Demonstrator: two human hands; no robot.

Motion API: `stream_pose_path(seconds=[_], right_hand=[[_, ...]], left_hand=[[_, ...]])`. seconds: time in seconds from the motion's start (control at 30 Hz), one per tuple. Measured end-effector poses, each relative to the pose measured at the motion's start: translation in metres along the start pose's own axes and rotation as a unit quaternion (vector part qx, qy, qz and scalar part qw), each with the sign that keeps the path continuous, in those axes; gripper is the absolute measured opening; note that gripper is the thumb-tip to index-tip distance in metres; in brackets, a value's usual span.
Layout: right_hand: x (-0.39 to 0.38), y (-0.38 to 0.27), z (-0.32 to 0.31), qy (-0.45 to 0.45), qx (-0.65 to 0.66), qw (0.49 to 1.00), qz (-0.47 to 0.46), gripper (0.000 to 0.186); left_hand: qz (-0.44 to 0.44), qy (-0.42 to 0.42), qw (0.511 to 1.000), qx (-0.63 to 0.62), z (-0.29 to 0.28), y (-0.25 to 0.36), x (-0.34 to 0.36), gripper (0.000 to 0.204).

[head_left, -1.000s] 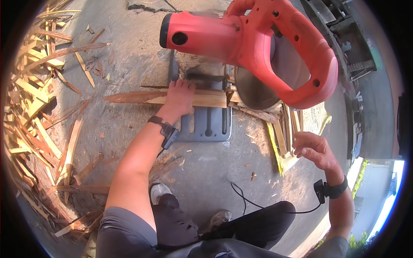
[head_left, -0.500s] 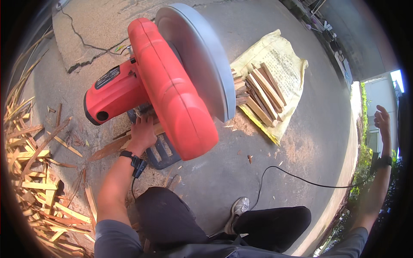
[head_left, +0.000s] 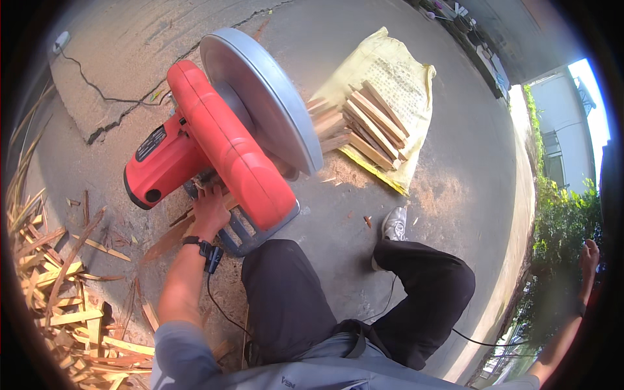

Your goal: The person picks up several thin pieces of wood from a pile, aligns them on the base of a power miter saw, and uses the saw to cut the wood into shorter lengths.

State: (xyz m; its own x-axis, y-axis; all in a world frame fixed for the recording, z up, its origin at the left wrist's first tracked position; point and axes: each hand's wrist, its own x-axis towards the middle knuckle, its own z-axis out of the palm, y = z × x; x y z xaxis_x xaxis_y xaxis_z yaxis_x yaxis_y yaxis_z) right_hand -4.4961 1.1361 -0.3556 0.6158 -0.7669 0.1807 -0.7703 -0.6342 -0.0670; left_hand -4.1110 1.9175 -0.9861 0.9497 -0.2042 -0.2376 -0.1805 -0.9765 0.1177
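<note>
A red chop saw (head_left: 227,143) with a round grey blade guard (head_left: 260,91) stands on a dark metal base (head_left: 250,237) before me. At the base my left hand (head_left: 209,211) is closed over a flat strip of wood (head_left: 170,240), close beneath the red motor housing. The strip's far end is hidden under the saw. Far out to the right, away from the saw, my right hand (head_left: 589,259) is raised with loosely bent fingers and nothing visible in it.
Short wood pieces (head_left: 377,127) lie on a yellowish woven sack (head_left: 409,78) beyond the guard. Split wood scraps (head_left: 71,318) pile up at left. A black cable (head_left: 478,340) crosses the ground at right; another cord (head_left: 97,88) runs at upper left. Sawdust (head_left: 439,195) covers patches of concrete.
My right hand has dropped lower at the right edge. My right foot has moved forward toward the sack. The saw looks smaller and sits further left; my left hand stays on the wood strip.
</note>
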Motion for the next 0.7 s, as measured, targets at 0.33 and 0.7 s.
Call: stream_pose_path(seconds=[0.33,0.7], right_hand=[[0.087,-0.248,0.294,-0.188,0.020,0.930,-0.316,0.032],[0.034,-0.396,0.544,-0.521,0.025,0.681,-0.514,0.037]], left_hand=[[0.045,0.084,0.991,0.089,0.007,0.017,-0.038,0.054],[0.189,-0.065,0.968,-0.151,-0.013,0.210,-0.084,0.045]])
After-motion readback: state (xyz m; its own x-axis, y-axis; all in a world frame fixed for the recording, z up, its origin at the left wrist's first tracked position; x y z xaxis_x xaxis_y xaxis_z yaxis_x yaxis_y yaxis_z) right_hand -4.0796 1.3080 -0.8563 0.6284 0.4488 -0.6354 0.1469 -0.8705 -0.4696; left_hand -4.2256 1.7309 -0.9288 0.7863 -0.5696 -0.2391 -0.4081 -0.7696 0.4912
